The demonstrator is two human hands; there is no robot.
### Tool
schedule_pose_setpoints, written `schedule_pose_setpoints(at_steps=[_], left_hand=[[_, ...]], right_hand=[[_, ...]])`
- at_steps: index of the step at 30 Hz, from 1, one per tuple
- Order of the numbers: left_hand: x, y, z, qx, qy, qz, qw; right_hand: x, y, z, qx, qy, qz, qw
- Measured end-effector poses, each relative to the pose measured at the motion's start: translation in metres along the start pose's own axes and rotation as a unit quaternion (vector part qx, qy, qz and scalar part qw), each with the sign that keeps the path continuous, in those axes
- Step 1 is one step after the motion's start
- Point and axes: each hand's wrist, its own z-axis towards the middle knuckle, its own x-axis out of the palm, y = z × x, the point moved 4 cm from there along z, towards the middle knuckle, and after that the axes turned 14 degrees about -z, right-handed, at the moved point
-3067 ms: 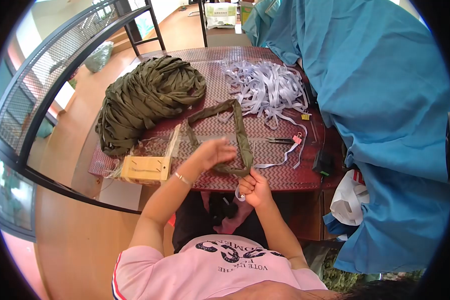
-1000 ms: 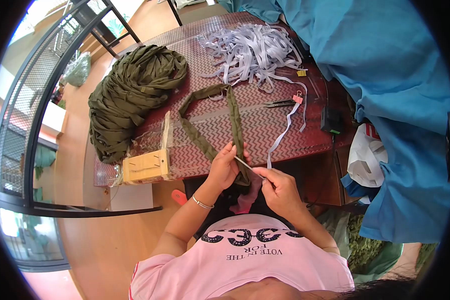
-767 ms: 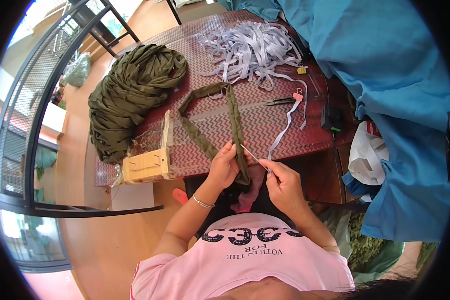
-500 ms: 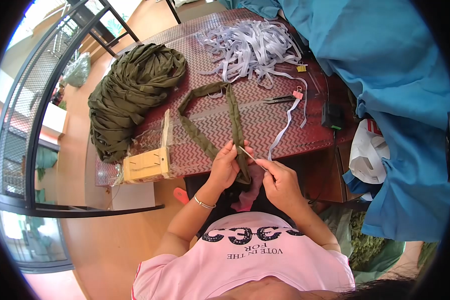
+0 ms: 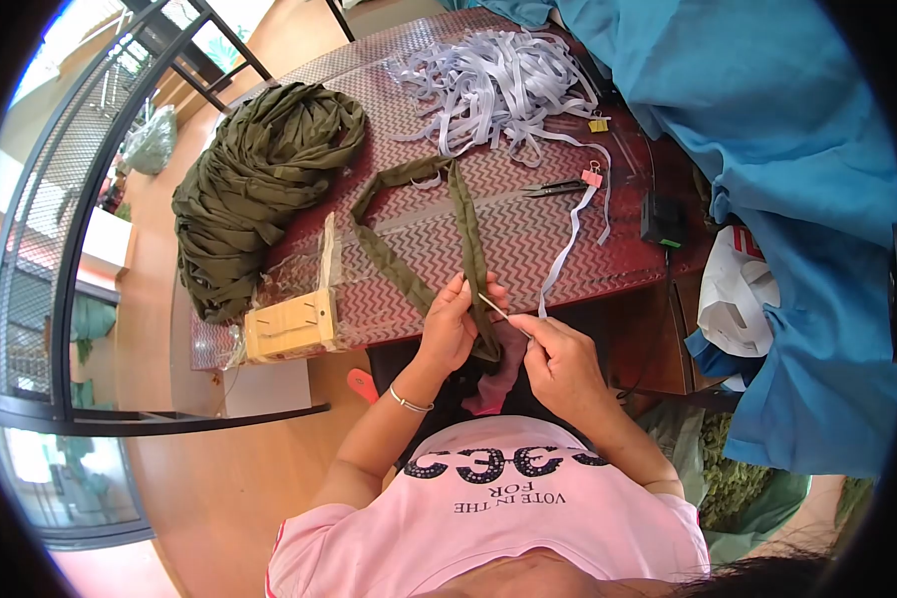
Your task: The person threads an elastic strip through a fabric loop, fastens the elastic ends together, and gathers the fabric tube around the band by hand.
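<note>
My left hand (image 5: 450, 324) is closed round an olive fabric tube (image 5: 467, 224), which forms a loop from the table edge up onto the table. My right hand (image 5: 560, 361) pinches a thin metal rod (image 5: 494, 305) whose far end meets the fabric at my left fingers. A white elastic strip (image 5: 564, 257) runs from a pink binder clip (image 5: 591, 178) down to my right hand. Black-handled snips (image 5: 556, 188) lie beside the clip. Behind them is a tangled heap of white elastic (image 5: 503, 85). A big olive fabric bundle (image 5: 259, 189) lies at the left.
A wooden block with nails (image 5: 290, 327) is fixed at the front left edge of the red patterned table (image 5: 409, 214). Blue cloth (image 5: 757, 130) hangs at the right, near a black box (image 5: 660, 220) and a white bag (image 5: 734, 304). A black mesh rail (image 5: 55, 219) stands left.
Three seconds ago my left hand hovered open; now it grips the olive tube, whose lower end sits nearer my body. My right hand has moved right. Lately, only the view has shifted slightly.
</note>
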Motion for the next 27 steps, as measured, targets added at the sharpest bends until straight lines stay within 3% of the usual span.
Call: schedule_pose_setpoints(at_steps=[3, 6, 9, 11, 16, 19, 21, 27], left_hand=[[-0.007, 0.012, 0.001, 0.018, 0.012, 0.07, 0.997], [-0.009, 0.03, -0.008, 0.017, 0.015, 0.126, 0.992], [-0.01, 0.03, -0.014, 0.014, 0.022, 0.102, 0.994], [-0.007, 0.027, -0.017, 0.018, 0.02, 0.045, 0.999], [0.025, 0.017, -0.028, 0.135, 0.048, 0.291, 0.946], [0.036, 0.007, -0.035, 0.145, 0.082, 0.38, 0.91], [0.035, 0.002, -0.035, 0.14, 0.101, 0.459, 0.872], [0.068, 0.004, -0.051, 0.219, 0.27, 0.554, 0.757]], right_hand=[[0.012, -0.007, 0.005, -0.009, -0.059, -0.007, 0.998], [0.016, -0.005, 0.009, 0.085, 0.02, 0.118, 0.989], [0.03, -0.017, 0.005, 0.1, 0.087, 0.38, 0.916], [0.028, -0.02, 0.007, 0.06, 0.041, 0.253, 0.965], [0.029, -0.022, 0.005, 0.006, -0.037, 0.122, 0.992], [0.022, -0.027, 0.013, 0.048, -0.035, 0.119, 0.991], [0.027, -0.034, 0.014, 0.047, 0.052, 0.159, 0.985], [0.035, -0.038, 0.02, 0.039, 0.103, 0.254, 0.961]])
